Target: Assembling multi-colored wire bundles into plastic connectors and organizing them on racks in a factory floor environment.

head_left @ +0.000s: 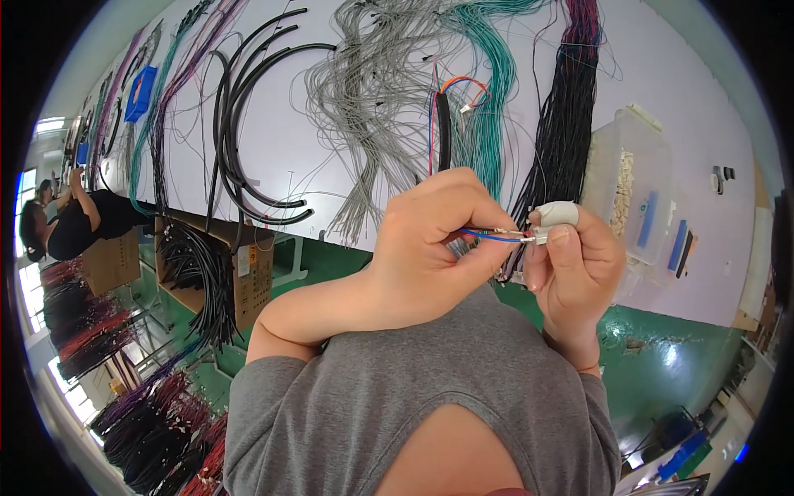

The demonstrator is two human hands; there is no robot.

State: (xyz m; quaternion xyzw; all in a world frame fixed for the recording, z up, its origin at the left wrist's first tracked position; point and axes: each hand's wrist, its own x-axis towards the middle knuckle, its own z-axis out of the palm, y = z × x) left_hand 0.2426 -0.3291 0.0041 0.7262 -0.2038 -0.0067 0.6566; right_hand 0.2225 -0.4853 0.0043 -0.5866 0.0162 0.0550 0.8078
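Note:
My left hand (442, 244) pinches several thin wires (494, 237) between thumb and forefinger; a blue one shows plainly. Their ends meet a small whitish connector housing (541, 235), which the thumb and forefinger of my right hand (583, 256) grip. Whether each wire end sits inside the housing is too small to tell. A white wrap (558, 214) covers a finger of the right hand. Both hands are close together in front of my chest, over the table's near edge. Just beyond them lies a black sleeved cable (444, 124) with red, blue and orange wires and a small white plug (466, 108).
Grey wires (364, 107), teal wires (494, 83) and a black wire bundle (566, 107) spread over the white table (678, 91). Black tubes (227, 140) curve at the left. A clear plastic bin (626, 132) holds small white parts. A cardboard box (252, 273) and another person (91, 223) are farther left.

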